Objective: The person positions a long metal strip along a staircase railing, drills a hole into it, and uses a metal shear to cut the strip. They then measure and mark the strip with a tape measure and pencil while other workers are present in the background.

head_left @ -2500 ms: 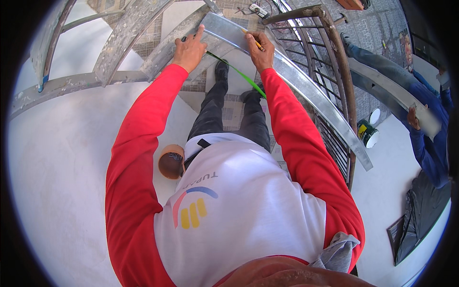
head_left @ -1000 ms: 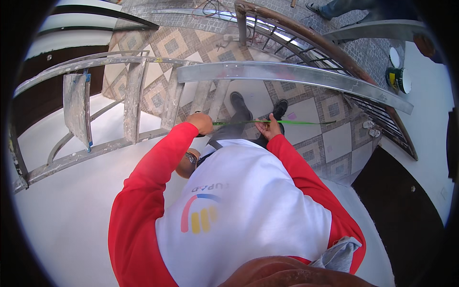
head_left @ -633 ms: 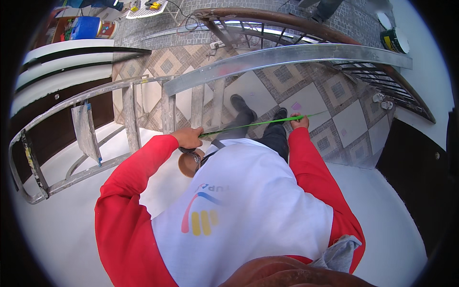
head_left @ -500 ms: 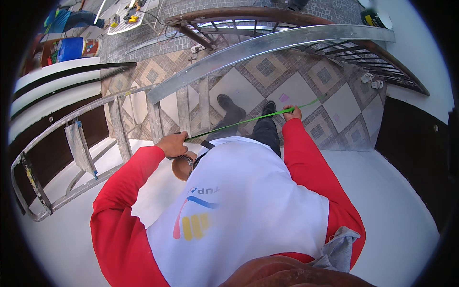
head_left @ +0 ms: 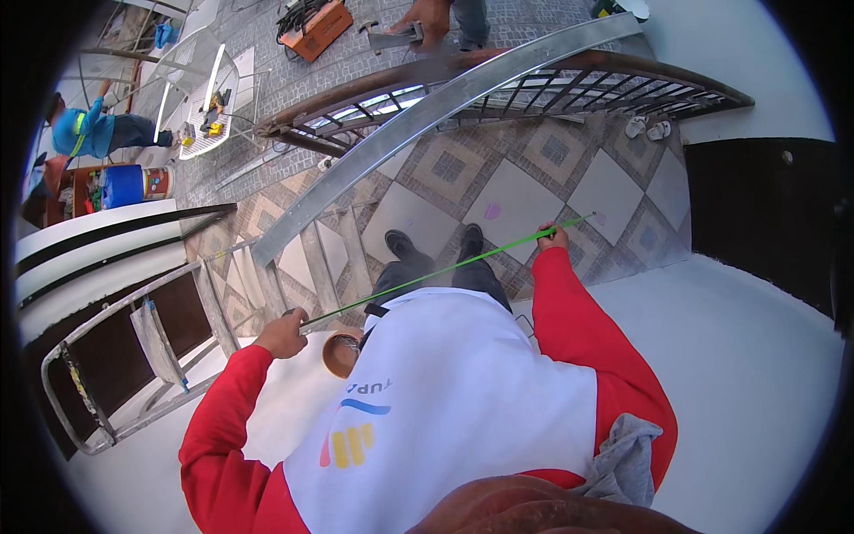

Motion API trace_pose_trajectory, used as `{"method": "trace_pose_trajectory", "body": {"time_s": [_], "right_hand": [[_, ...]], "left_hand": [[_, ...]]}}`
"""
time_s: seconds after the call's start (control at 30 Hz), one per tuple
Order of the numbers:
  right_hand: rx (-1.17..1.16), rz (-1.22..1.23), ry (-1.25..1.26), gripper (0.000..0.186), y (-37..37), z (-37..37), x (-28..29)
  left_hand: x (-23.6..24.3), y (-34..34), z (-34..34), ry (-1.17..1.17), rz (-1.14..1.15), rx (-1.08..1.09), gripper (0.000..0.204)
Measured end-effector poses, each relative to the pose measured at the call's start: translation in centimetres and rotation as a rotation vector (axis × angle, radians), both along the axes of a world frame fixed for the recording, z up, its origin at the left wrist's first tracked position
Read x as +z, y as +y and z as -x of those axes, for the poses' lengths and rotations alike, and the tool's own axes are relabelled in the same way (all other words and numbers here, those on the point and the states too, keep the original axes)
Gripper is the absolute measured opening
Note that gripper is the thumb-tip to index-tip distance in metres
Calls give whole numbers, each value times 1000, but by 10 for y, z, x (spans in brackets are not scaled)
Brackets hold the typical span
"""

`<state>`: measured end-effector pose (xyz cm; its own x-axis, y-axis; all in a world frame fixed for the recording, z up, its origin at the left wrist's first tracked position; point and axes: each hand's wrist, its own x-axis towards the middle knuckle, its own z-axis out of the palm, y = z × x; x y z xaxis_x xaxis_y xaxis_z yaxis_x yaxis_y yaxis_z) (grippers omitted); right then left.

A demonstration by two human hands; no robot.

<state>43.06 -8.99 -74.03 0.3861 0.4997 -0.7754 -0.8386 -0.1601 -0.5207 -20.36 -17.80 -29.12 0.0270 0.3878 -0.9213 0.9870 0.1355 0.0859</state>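
Observation:
A green tape measure blade (head_left: pixel 454 266) stretches slantwise in front of my waist, rising toward the right. My left hand (head_left: pixel 283 335) is closed at its lower end, around a dark part that is mostly hidden, likely the tape's case. The fingers of my right hand (head_left: pixel 552 238) pinch the blade near its free end, and a short length sticks out beyond them. Just beside my left hand, a brown round pouch (head_left: pixel 341 353) hangs at my waist with small metal pieces in it.
A long metal channel (head_left: pixel 418 120) lies across the railing (head_left: pixel 374 93) and a leaning ladder (head_left: pixel 206 298). Beyond are a person in blue (head_left: pixel 89 129), a white table (head_left: pixel 191 133) with a yellow power tool, an orange box (head_left: pixel 316 31), and another person's hand (head_left: pixel 427 22) gripping a grey metal piece.
My hands are farther apart, with a longer length of blade between them. The view has shifted, bringing the orange box and another person's hand into sight at the top.

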Motion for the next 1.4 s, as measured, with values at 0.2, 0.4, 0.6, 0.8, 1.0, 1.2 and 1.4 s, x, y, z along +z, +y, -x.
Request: {"method": "trace_pose_trajectory", "body": {"time_s": [0.2, 0.4, 0.6, 0.8, 1.0, 1.2, 1.4], "right_hand": [[-284, -3, 233, 11, -15, -4, 41], [-265, -7, 137, 7, -26, 26, 77], [-376, 131, 233, 15, -29, 68, 88], [-8, 179, -231, 10, -62, 57, 58], [-74, 66, -271, 15, -79, 32, 60], [-313, -237, 126, 14, -41, 90, 133], [362, -187, -82, 17, -23, 177, 226]], "left_hand": [[-31, 20, -2, -61, -7, -98, 51], [-66, 35, 26, -117, -52, -155, 54], [-121, 57, -5, -280, -96, -217, 56], [-132, 57, 4, -365, -118, -347, 47], [-134, 37, 79, -381, -106, -254, 37], [-146, 23, 80, -418, -18, -74, 55], [-162, 49, 25, -606, -55, 20, 61]]}}
